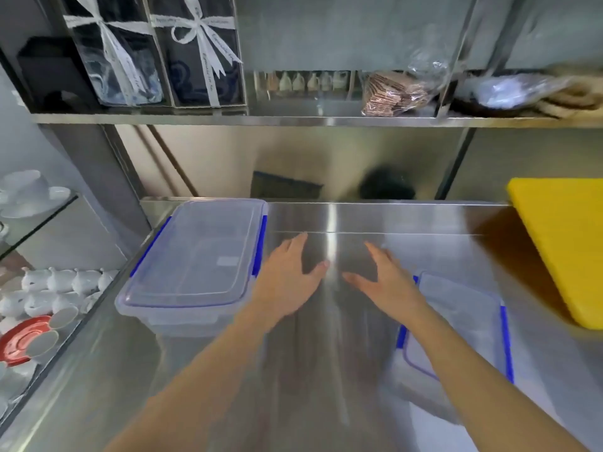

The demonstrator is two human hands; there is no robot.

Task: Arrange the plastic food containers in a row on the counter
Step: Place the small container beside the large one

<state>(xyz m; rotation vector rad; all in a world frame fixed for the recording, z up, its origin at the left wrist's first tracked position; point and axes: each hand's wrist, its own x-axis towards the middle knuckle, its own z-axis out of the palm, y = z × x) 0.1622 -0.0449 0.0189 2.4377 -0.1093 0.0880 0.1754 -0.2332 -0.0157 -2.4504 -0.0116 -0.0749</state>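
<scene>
A clear plastic food container with a lid and blue side clips stands on the steel counter at the left, its long side running away from me. A second clear container with blue clips lies at the right, nearer to me, partly hidden by my right forearm. My left hand hovers open over the bare counter just right of the left container, fingers apart, holding nothing. My right hand is open too, just left of the right container. The hands face each other over the gap.
A thick yellow cutting board leans at the right edge of the counter. A steel shelf above holds boxed gifts with ribbons, small jugs and bagged goods. White cups and a red saucer sit on glass shelves to the left.
</scene>
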